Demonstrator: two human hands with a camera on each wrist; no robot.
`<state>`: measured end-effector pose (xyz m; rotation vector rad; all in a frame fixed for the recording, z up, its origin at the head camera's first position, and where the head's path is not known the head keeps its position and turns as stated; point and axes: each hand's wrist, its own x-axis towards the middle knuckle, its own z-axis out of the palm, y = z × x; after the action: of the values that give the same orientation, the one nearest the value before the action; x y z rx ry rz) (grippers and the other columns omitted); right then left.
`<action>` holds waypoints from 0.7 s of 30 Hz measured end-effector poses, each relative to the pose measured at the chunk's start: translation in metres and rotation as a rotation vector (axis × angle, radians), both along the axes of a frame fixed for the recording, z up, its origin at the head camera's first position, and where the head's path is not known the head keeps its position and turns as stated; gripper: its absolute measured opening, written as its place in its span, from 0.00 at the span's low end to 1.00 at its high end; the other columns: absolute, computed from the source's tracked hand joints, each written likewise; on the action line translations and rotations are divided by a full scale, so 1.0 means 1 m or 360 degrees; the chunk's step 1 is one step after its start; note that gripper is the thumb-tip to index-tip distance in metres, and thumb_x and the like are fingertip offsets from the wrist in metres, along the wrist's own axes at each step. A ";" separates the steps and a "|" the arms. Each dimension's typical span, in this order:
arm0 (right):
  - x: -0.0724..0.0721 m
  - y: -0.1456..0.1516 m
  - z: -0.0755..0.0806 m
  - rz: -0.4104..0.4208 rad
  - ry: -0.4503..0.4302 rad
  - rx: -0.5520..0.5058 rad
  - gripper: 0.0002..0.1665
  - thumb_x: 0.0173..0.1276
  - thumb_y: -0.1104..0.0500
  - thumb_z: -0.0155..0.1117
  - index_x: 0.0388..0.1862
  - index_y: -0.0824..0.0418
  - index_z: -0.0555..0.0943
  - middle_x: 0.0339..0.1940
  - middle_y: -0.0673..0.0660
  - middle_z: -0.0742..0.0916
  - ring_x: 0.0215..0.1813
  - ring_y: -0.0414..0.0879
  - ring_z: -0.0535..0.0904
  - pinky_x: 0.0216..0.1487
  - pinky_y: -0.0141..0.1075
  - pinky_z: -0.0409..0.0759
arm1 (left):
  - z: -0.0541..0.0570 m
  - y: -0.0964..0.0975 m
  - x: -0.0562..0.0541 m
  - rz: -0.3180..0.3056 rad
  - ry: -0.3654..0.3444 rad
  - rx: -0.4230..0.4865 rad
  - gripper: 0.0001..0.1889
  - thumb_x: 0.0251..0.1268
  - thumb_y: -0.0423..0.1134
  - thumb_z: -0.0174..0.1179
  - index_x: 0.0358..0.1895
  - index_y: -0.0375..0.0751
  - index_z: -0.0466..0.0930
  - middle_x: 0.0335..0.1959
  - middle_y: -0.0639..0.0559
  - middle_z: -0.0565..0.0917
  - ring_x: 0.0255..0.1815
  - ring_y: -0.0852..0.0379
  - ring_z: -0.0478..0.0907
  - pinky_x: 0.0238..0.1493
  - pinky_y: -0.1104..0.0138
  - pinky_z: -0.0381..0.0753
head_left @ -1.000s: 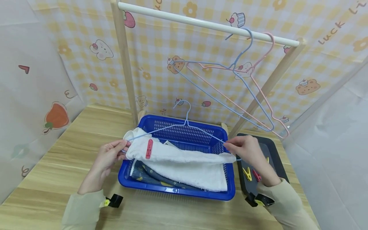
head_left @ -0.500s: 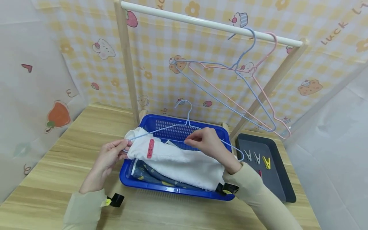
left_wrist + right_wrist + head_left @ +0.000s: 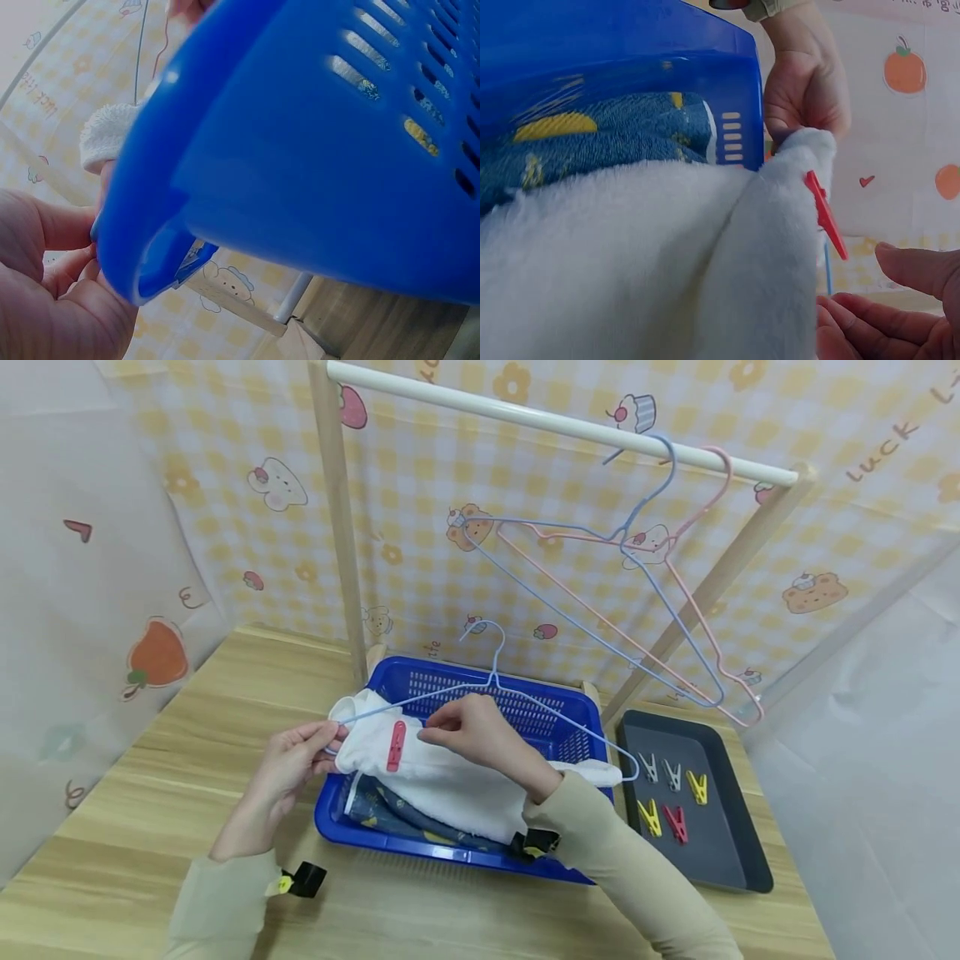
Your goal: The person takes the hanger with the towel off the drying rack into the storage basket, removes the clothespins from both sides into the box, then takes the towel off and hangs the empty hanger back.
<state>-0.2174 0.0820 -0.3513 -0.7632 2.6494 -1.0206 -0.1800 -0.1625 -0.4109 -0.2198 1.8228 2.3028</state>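
A blue clothes hanger (image 3: pixel 450 691) lies tilted over the basket, with a white towel (image 3: pixel 442 768) draped over its lower bar. My left hand (image 3: pixel 296 760) pinches the hanger's left corner beside the towel. A red clothespin (image 3: pixel 396 746) is clipped on the towel near that end; the right wrist view shows the same red clothespin (image 3: pixel 825 214) standing out from the folded edge. Just right of the clothespin hovers my right hand (image 3: pixel 476 735), its thumb and fingers apart with nothing between them. Its forearm covers part of the towel.
The blue basket (image 3: pixel 450 856) also holds a dark blue patterned cloth (image 3: pixel 375 810). On the right, a dark grey tray (image 3: pixel 727 852) carries several clothespins. Behind stands a rack with a white rail (image 3: pixel 555 422), where another blue hanger (image 3: pixel 558 610) and a pink hanger (image 3: pixel 693 618) hang.
My right hand has let go of the hanger's right side and moved left across the towel to beside the red clothespin. My left hand keeps its grip on the left corner.
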 end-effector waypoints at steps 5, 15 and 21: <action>-0.003 -0.017 -0.007 -0.0018 -0.0074 0.0014 0.13 0.63 0.54 0.66 0.37 0.63 0.86 0.29 0.53 0.87 0.24 0.37 0.76 0.25 0.25 0.75 | 0.001 -0.002 0.001 -0.0008 0.0011 -0.0026 0.17 0.73 0.33 0.48 0.26 0.50 0.81 0.21 0.58 0.80 0.22 0.65 0.77 0.26 0.76 0.80; -0.005 -0.030 -0.015 -0.0062 -0.0208 -0.0047 0.13 0.64 0.54 0.65 0.38 0.64 0.86 0.25 0.55 0.86 0.23 0.40 0.77 0.20 0.24 0.68 | 0.002 -0.002 0.001 -0.0005 -0.0006 -0.0057 0.16 0.73 0.35 0.48 0.26 0.50 0.81 0.21 0.58 0.80 0.22 0.65 0.77 0.26 0.76 0.80; -0.004 -0.033 -0.018 -0.0117 -0.0263 -0.0172 0.09 0.63 0.58 0.66 0.33 0.64 0.85 0.23 0.55 0.86 0.25 0.44 0.81 0.21 0.26 0.74 | 0.001 -0.002 0.002 -0.0007 0.0004 -0.0050 0.17 0.73 0.35 0.48 0.26 0.51 0.81 0.21 0.59 0.80 0.22 0.65 0.77 0.26 0.76 0.80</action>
<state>-0.2214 0.0494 -0.3694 -0.5776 2.5148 -1.1995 -0.1785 -0.1640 -0.4096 -0.2180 1.8600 2.2736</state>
